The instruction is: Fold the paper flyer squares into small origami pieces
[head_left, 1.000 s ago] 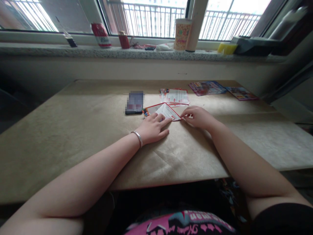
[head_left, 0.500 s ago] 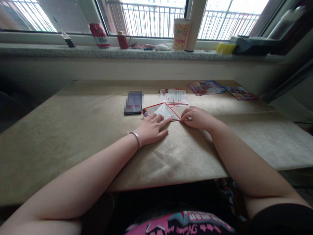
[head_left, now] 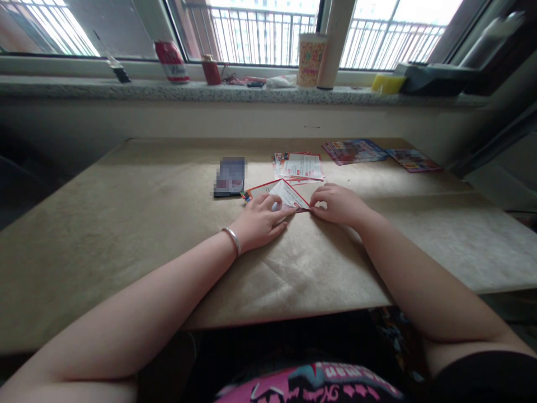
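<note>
A folded white leaflet with red edges point(head_left: 285, 193) lies on the brown paper-covered table point(head_left: 126, 224). My left hand point(head_left: 260, 223), with a silver bracelet on the wrist, lies flat with its fingers stretched out and pressing on the leaflet's near edge. My right hand point(head_left: 339, 204) has its fingers curled and pinches the leaflet's right corner against the table.
A dark phone point(head_left: 230, 177) lies just left of the leaflet. More leaflets point(head_left: 300, 166) are stacked behind it, and colourful booklets point(head_left: 354, 150) lie at the far right. The windowsill holds a red can point(head_left: 171, 60), a paper cup point(head_left: 311, 59) and a yellow sponge point(head_left: 388, 83).
My right hand has slid a little to the left along the fold toward my left hand. My left hand stays pressed on the leaflet.
</note>
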A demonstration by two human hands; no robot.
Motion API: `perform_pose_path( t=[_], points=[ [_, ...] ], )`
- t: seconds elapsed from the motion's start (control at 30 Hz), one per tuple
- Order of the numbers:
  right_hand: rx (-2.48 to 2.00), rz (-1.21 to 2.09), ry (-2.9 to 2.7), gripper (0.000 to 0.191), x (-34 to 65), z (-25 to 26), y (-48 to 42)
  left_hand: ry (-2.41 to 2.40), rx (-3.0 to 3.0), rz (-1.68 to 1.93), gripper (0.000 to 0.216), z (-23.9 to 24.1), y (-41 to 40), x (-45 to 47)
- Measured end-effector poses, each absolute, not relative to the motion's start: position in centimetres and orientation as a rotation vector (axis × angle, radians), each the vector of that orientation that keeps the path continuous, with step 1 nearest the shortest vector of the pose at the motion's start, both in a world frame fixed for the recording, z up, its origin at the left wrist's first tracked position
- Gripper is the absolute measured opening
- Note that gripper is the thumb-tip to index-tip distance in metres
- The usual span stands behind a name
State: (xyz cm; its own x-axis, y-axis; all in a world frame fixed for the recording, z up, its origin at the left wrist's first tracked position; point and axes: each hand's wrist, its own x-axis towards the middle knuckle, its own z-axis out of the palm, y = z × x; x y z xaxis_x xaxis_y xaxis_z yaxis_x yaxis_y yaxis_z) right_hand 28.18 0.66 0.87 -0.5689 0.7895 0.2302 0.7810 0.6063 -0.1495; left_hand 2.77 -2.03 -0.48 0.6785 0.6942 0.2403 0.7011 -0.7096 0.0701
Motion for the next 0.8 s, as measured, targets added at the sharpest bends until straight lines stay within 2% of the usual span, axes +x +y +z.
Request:
perform_pose_path(
  t=[0.07, 0.13, 0.2, 0.27, 0.3, 0.37, 0.4, 0.47, 0.5, 0.57, 0.67, 0.8],
  points=[
    [-1.301, 0.029, -2.55, 0.017, 27.8, 0.8, 0.6, -1.196, -2.871, -0.471, 0.046, -0.7, -2.0, 2.7],
    [-1.279, 0.058, -2.558, 0.019, 27.6, 0.6, 0.7, -1.234, -2.876, -0.645, 0.064, -0.9, -1.8, 2.6],
    [-1.252, 0.089, -2.57, 0.017, 27.5, 0.4, 0.8, -1.3, -2.868, -0.917, 0.08, -1.2, -1.4, 2.3],
    [-1.221, 0.117, -2.568, 0.015, 27.6, 0.3, 0.8, -1.399, -2.904, -1.228, 0.085, -1.4, -0.8, 1.8],
    [-1.198, 0.135, -2.568, 0.015, 27.8, 0.3, 0.9, -1.469, -2.953, -1.337, 0.081, -1.4, -0.5, 1.5],
    [-1.145, 0.195, -2.567, 0.015, 28.1, 0.4, 0.9, -1.522, -3.104, -1.43, 0.056, -1.1, 0.0, 0.8],
    [-1.122, 0.237, -2.569, 0.015, 28.3, 0.5, 1.0, -1.488, -3.205, -1.386, 0.057, -0.9, 0.1, 0.6],
    [-1.097, 0.321, -2.582, 0.016, 28.7, 0.7, 1.0, -1.406, -3.413, -1.127, 0.079, -0.4, 0.2, 0.4],
    [-1.094, 0.353, -2.59, 0.016, 28.8, 0.8, 1.1, -1.371, -3.442, -1.001, 0.08, -0.2, 0.1, 0.4],
    [-1.109, 0.389, -2.594, 0.017, 29.1, 0.9, 1.2, -1.261, -3.418, -0.79, 0.062, 0.2, -0.1, 0.7],
    [-1.157, 0.4, -2.575, 0.017, 29.4, 1.1, 1.3, -1.158, -3.33, -0.672, 0.032, 0.3, -0.4, 1.2],
    [-1.186, 0.419, -2.57, 0.016, 30.0, 1.3, 1.5, -0.957, -3.312, -0.664, 0.023, -0.1, -0.4, 1.1]
  ],
)
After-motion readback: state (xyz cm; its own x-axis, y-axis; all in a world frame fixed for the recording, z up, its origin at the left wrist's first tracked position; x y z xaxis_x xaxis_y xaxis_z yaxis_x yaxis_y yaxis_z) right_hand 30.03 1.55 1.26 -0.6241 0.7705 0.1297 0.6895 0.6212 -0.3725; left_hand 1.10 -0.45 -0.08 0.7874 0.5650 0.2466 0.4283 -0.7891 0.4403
